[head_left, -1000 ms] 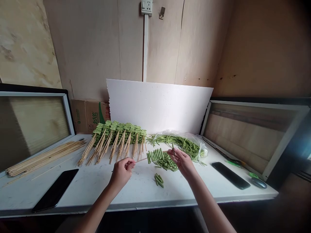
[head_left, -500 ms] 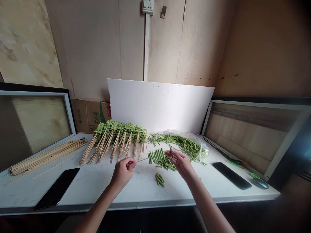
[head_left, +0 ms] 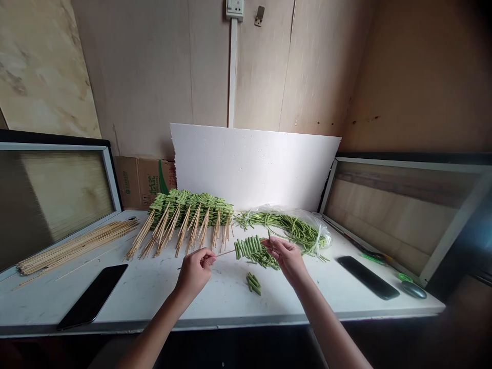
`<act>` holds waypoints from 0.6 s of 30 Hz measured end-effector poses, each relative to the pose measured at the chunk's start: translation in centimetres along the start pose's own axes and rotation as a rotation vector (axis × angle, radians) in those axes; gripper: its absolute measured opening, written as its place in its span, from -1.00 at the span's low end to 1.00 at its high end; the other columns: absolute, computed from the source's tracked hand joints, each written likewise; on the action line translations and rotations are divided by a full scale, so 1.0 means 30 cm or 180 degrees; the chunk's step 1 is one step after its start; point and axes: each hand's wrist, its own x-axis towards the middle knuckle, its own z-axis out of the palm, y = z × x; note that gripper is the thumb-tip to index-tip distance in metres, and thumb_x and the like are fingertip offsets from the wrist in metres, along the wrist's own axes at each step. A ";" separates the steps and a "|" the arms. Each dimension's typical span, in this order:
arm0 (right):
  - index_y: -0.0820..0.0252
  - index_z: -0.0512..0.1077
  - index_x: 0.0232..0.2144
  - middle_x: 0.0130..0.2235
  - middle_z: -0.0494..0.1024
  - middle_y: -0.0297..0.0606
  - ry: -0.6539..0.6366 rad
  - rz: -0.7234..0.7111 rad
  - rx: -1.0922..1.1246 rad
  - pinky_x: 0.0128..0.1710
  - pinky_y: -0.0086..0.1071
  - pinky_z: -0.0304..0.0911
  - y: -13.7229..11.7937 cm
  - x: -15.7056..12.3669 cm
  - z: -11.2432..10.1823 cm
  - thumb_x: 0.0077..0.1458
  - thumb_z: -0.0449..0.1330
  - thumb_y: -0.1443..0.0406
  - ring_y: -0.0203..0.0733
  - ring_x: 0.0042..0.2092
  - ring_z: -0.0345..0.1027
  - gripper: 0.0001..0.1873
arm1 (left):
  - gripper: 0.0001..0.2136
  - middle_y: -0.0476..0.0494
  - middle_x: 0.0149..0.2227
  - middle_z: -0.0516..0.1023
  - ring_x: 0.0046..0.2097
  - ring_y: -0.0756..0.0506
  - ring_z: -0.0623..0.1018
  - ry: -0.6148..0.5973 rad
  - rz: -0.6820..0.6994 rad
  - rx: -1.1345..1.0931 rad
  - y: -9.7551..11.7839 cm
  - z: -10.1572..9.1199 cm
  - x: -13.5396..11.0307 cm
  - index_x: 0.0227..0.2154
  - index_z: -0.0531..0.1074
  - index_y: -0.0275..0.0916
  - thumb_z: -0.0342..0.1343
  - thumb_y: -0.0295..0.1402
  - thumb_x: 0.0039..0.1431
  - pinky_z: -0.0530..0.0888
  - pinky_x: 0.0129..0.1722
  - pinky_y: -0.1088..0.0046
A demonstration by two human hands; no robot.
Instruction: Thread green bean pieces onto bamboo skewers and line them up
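Observation:
My left hand (head_left: 198, 266) is closed around the bare end of a thin wooden skewer (head_left: 226, 252). Several cut green bean pieces (head_left: 248, 247) are threaded side by side across the skewer's far part. At its tip, my right hand (head_left: 287, 256) pinches one short green bean piece (head_left: 269, 240); the fingers partly hide where it meets the skewer. A pile of cut bean pieces (head_left: 266, 259) lies below and behind the right fingers. Nearer the front, a few loose pieces (head_left: 253, 283) rest on the white table (head_left: 215, 307).
Filled bean skewers (head_left: 192, 205) are stacked at the back left, sticks forward. Bare skewers (head_left: 73, 248) lie at left near a black tablet (head_left: 94, 296). Long beans (head_left: 300, 228) in a plastic bag lie at the back right. A phone (head_left: 368, 277) and computer mouse (head_left: 412, 289) are at right.
Hardly anything differs. Both hands keep their hold on the skewer and the bean piece, and the whole view has shifted very slightly.

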 end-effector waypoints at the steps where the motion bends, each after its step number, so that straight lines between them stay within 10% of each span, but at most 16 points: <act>1: 0.16 0.68 -0.27 -0.13 0.73 -0.06 0.0016 -0.0012 0.0010 0.01 -0.15 0.50 0.002 -0.002 0.003 -0.10 0.50 -0.04 0.12 0.05 0.58 -0.54 | -0.83 -0.09 -0.45 0.62 -0.41 -0.08 0.59 0.0002 0.0009 0.0006 0.002 -0.001 0.000 -0.43 0.52 -0.22 0.06 -0.39 0.23 0.47 -0.38 0.47; 18: 0.17 0.67 -0.35 -0.16 0.71 -0.11 0.0473 0.0003 0.0186 0.02 -0.12 0.54 0.111 -0.033 0.097 -0.18 0.54 0.00 0.09 -0.01 0.57 -0.56 | -0.83 -0.06 -0.50 0.61 -0.46 -0.08 0.56 0.0133 -0.0021 0.0042 0.009 0.011 -0.005 -0.47 0.52 -0.20 0.06 -0.41 0.18 0.45 -0.42 0.48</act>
